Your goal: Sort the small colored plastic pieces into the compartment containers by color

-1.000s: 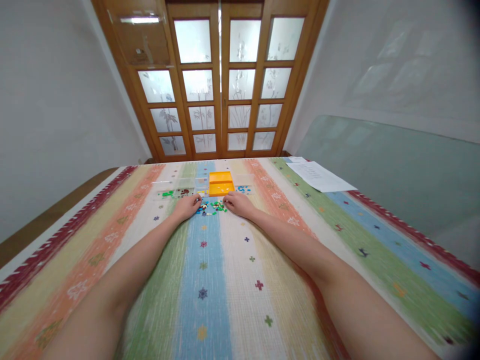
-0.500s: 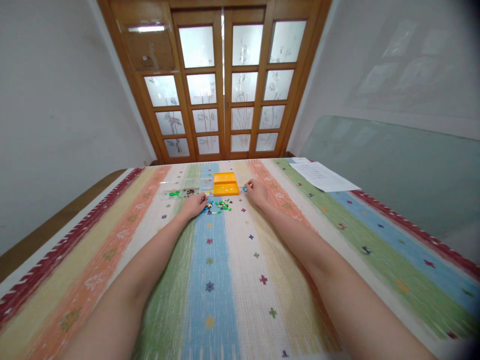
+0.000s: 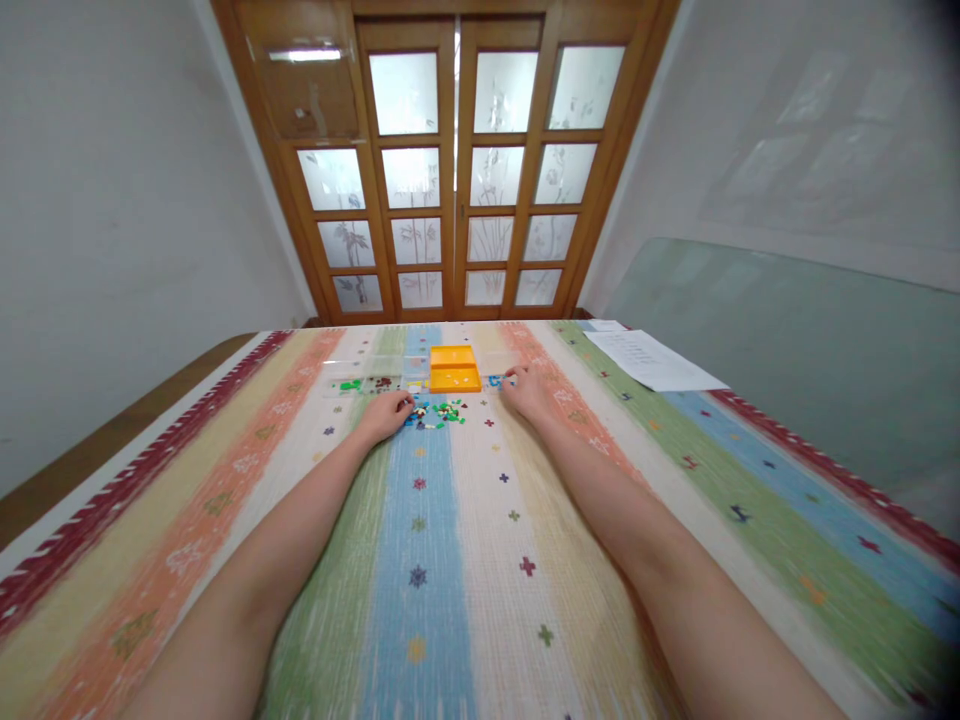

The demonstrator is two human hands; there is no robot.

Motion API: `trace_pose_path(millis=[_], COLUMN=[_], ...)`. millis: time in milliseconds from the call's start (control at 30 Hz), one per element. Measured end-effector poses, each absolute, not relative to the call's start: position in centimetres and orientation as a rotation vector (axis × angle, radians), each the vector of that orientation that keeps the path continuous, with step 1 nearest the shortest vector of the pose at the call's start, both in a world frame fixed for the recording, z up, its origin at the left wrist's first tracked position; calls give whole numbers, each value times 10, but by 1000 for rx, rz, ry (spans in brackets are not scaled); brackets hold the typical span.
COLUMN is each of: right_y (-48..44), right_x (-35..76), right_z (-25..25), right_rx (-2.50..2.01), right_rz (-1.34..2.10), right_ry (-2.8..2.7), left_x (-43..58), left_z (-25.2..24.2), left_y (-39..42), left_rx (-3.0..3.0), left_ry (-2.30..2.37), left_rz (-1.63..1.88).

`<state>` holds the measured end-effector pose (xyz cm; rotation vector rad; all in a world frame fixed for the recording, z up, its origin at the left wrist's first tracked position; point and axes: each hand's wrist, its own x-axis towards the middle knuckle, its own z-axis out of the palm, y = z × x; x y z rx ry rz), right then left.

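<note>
Here the left hand (image 3: pixel 388 413) is resting against the edge of a loose heap of tiny, multicoloured, seemingly plastic pieces (image 3: pixel 448 411) on the striped cloth (image 3: pixel 484 520). The right hand (image 3: pixel 527 390) is sitting beside small blue pieces (image 3: pixel 495 382), right of the open yellow rectangular box (image 3: pixel 454 356). Fingers are bunching close (any pinch, one cannot tell). Pieces are looking light, stiff, perhaps slippery, edges suiting fingertips.

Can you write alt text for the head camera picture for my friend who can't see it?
A person's bare left hand is at the edge of a mixed pile of tiny colourful pieces, and the bare right hand is beside tiny blue pieces. Beyond the pile lies an open, rectangular yellow-orange box, on a striped multicoloured tablecloth.
</note>
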<state>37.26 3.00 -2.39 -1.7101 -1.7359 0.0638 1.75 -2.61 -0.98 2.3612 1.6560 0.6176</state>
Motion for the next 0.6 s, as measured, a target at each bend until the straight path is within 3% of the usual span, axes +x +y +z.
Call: trace_pose_path(millis=[400,600], right_y=[27,29], right_x=[361,363], right_z=[-27,-31], right_rx=[-1721,-1725], right_rz=[52,25], right_ry=[-1906,-1873], left_x=[19,-12], left_z=[-10,0], left_y=[-25,-15], left_rx=[2364,2075], left_ry=[1728,2187], left_rz=[650,1035])
